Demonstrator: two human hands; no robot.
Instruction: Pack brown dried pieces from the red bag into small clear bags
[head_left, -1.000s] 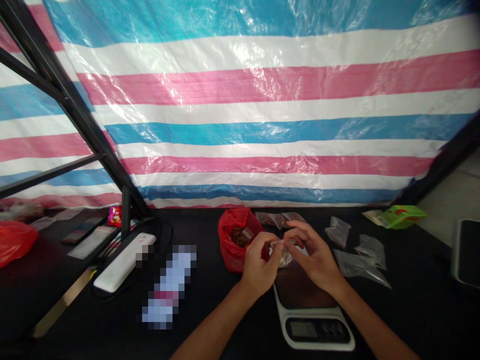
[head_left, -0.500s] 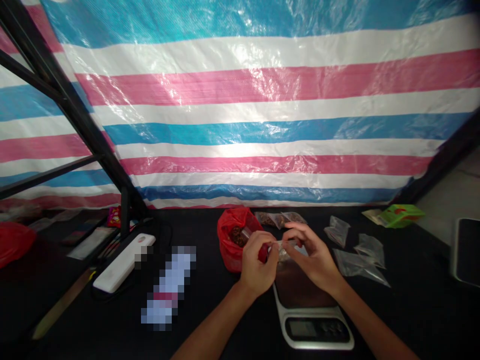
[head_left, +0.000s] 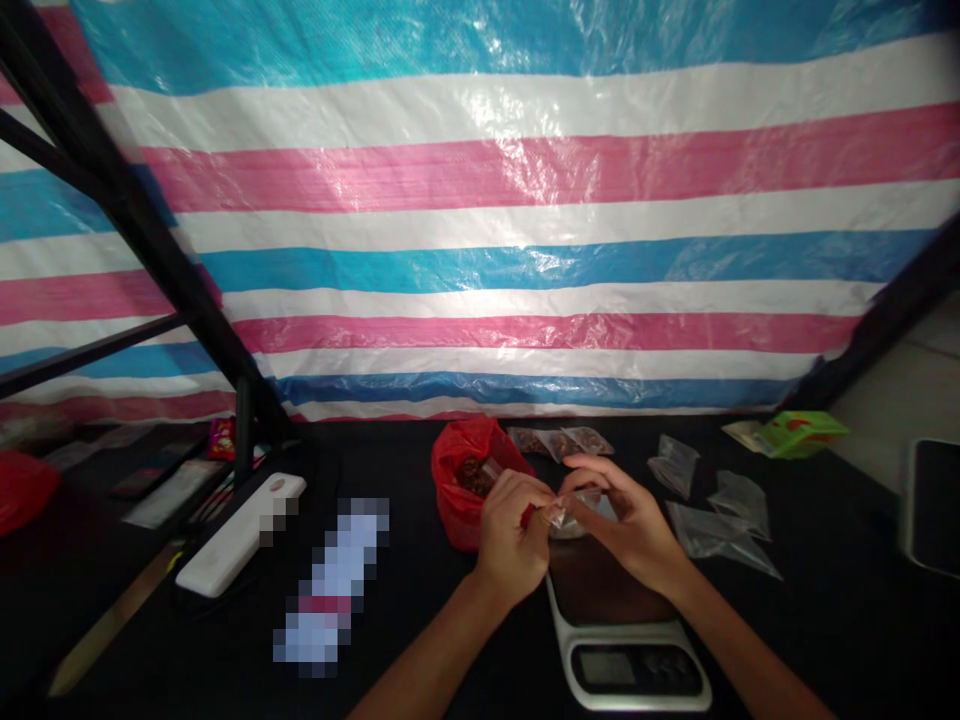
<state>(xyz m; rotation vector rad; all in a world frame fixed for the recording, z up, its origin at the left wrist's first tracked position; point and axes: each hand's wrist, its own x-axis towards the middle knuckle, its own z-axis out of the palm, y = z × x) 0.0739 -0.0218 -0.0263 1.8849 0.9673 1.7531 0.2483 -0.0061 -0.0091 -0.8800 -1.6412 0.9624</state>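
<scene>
My left hand (head_left: 512,535) and my right hand (head_left: 628,520) meet above a kitchen scale (head_left: 626,650), and the fingers of both pinch the top of a small clear plastic bag (head_left: 568,519). Something brown shows faintly in that bag. To the left of my left hand sits a red plastic bag (head_left: 457,490) holding dark brown lumps (head_left: 474,476). A sliver of red shows at my left fingers, and I cannot tell what it is. Behind my hands lie small filled clear bags (head_left: 559,442).
Several flat clear bags (head_left: 716,535) lie to the right on the black table (head_left: 825,620), with a green packet (head_left: 801,435) behind them. A white power strip (head_left: 240,535) and a pixelated object (head_left: 330,585) lie left. A striped tarp (head_left: 480,260) hangs behind.
My fingers have drawn closer together on the top of the small bag, and both hands sit slightly lower. The view has shifted a little.
</scene>
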